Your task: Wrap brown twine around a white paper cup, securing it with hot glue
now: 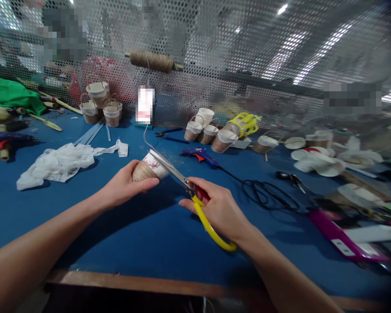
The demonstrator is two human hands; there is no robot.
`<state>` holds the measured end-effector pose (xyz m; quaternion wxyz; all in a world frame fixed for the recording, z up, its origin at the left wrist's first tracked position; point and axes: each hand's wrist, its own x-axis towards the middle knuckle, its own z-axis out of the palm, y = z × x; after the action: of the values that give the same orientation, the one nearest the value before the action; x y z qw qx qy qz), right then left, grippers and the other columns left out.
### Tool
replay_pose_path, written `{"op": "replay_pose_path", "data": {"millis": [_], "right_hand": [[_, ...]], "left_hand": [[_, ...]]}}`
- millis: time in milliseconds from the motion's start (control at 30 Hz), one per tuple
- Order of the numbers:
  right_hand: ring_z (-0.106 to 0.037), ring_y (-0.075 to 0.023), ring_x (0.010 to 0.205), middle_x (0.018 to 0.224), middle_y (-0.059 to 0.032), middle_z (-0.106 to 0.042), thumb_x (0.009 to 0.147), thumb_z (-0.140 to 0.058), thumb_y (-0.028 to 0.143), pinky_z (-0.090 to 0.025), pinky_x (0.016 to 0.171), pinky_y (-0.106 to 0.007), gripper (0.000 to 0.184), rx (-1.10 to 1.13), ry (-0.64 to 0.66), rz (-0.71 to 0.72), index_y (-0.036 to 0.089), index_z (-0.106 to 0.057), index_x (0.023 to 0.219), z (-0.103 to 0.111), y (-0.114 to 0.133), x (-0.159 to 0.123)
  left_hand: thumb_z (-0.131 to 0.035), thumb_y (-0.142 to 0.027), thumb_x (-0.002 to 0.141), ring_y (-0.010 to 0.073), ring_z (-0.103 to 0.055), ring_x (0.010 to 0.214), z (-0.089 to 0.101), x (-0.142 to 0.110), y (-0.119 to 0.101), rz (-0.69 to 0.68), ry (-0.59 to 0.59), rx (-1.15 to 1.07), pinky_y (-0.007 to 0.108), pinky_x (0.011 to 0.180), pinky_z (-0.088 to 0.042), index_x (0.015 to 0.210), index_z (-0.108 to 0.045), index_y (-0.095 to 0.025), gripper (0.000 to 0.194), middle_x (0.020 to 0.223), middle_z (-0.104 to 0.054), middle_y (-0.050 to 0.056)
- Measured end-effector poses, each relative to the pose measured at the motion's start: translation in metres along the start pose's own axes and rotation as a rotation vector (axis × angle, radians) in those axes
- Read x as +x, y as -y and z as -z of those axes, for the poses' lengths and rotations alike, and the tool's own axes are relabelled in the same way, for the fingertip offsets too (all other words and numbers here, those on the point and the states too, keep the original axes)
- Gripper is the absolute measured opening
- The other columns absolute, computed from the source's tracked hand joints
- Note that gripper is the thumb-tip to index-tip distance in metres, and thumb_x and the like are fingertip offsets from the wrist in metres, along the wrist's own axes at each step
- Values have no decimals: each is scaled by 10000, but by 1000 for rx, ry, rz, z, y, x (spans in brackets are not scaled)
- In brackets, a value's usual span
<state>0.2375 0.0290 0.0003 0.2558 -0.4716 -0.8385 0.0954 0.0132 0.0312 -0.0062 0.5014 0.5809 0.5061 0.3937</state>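
Note:
My left hand (130,184) is wrapped round a small paper cup (145,171), tilted on its side. Jute twine covers its lower part, and a white band with a red print shows above. From the cup a strand of twine (146,134) runs up towards a twine spool (152,60) on a rod at the mesh. In my right hand (220,204) is a pair of scissors (211,230) with yellow and red handles. Their blades lie along the cup's white part, tips near the twine strand; whether the strand is between them I cannot tell.
Behind the cup lie a blue glue gun (200,155) with a coiled black cable and pliers (172,135). White lace (57,167) is heaped at left. Twine-wrapped baskets (97,93) stand along the perforated metal screen (247,52). A purple power strip (339,237) sits at right.

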Motion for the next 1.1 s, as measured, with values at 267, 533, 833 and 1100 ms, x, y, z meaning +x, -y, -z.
{"op": "replay_pose_path", "data": {"millis": [267,533,833,1100], "right_hand": [[-507,-128,558,665,-10,-595,699,-628,451,-436,556,-260,344,-12,-5,2,182,-599,910,4,5,1],[-548,-157,634,717,-25,-601,685,-640,454,-454,609,-289,371,-28,-48,0,189,-583,939,2,3,0],[-521,-170,662,805,-52,-560,596,-689,501,-448,568,-297,600,-70,37,-30,161,-469,1038,-2,-1,1],[-487,-142,575,716,-20,-543,671,-627,499,-405,496,-269,428,-52,22,-81,187,-497,933,-2,4,1]], "left_hand": [[-635,-448,685,147,-570,670,3,-1,-2,19,10,-126,290,636,-484,973,-476,-138,453,815,-576,45],[-455,-570,779,143,-593,611,7,5,-1,227,191,-544,277,573,-511,974,-566,-141,484,808,-608,77],[-490,-441,818,108,-550,596,1,-1,-2,135,132,-477,250,529,-503,1011,-516,-157,345,831,-556,37],[-514,-472,789,125,-545,653,-1,-2,-1,103,88,-390,256,553,-501,947,-500,-161,349,829,-548,34]]}}
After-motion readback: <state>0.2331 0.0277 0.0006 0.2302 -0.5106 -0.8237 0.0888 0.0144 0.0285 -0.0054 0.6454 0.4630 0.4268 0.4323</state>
